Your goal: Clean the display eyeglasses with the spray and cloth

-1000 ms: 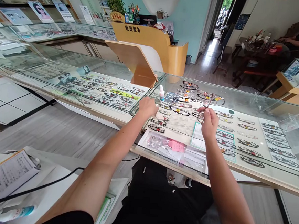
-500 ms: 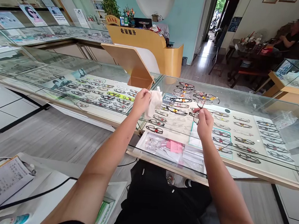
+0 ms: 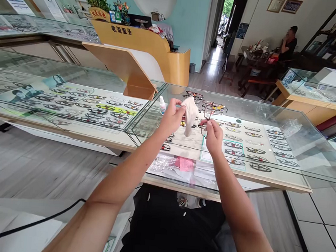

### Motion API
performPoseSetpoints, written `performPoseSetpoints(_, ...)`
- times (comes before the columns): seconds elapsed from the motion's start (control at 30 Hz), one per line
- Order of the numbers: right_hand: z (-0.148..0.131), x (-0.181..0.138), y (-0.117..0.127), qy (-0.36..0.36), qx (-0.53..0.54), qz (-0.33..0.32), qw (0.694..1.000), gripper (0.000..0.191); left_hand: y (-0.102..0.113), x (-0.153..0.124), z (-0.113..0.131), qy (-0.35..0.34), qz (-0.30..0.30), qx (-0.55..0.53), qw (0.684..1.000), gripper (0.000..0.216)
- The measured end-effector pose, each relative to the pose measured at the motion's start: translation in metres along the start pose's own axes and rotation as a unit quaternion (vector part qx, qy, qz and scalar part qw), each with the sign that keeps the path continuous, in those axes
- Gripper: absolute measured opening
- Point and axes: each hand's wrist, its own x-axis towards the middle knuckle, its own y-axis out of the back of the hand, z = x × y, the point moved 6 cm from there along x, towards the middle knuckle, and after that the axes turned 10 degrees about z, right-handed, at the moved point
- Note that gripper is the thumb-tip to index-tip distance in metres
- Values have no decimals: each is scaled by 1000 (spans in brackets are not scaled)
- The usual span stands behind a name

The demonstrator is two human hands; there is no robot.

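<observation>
Pinched in my left hand [image 3: 173, 114] is a pale cleaning cloth [image 3: 190, 114], which hangs down loosely above the glass counter. My right hand [image 3: 214, 135] grips a pair of eyeglasses [image 3: 207, 113] by the frame, one lens above the fingers and the other below. A small gap separates the cloth from the glasses. Just left of my left hand, a small white bottle [image 3: 162, 104] stands on the counter. Beneath the glass, rows of spectacle frames [image 3: 256, 150] lie on white trays, partly hidden by my hands.
A wooden stand with a tilted board [image 3: 123, 66] rises from the counter at the left. Below the glass, an open drawer holds papers and a pink slip [image 3: 186, 164]. Across the room are a yellow reception desk [image 3: 137, 38] and a seated person [image 3: 288, 46].
My left hand has brought the cloth closer to the eyeglasses, uncovering the small bottle. My right hand still holds the glasses. The whole view has turned somewhat to the right.
</observation>
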Motion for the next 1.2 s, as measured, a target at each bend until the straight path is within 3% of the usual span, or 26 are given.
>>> performPoseSetpoints(0.17,0,-1,-3,-7,16,-20,1000,43,-37,-18,0,-15,-76,-69,995,26)
performPoseSetpoints(0.3,2,0,-3,-15,12,-17,1000,44,-52,-21,4,-23,-120,-125,985,27)
performPoseSetpoints(0.57,-4,1,-6,-12,55,-41,998,44,-61,-2,-2,-34,-73,-189,979,49)
performPoseSetpoints(0.67,-6,3,-5,-8,61,-48,997,45,-70,3,-7,10,-129,-226,965,63)
performPoseSetpoints(0.77,-7,4,-5,-7,61,-58,996,47,-78,3,-12,58,-215,-229,948,57)
performPoseSetpoints(0.93,-3,6,-7,-21,66,-75,995,46,-74,0,-17,74,-284,-233,927,44)
performPoseSetpoints(1.1,3,5,-13,-71,61,-112,989,46,-64,-3,-24,83,-266,-245,929,51)
performPoseSetpoints(1.2,4,4,-15,-63,56,-124,989,48,-64,-4,-25,68,-248,-242,935,52)
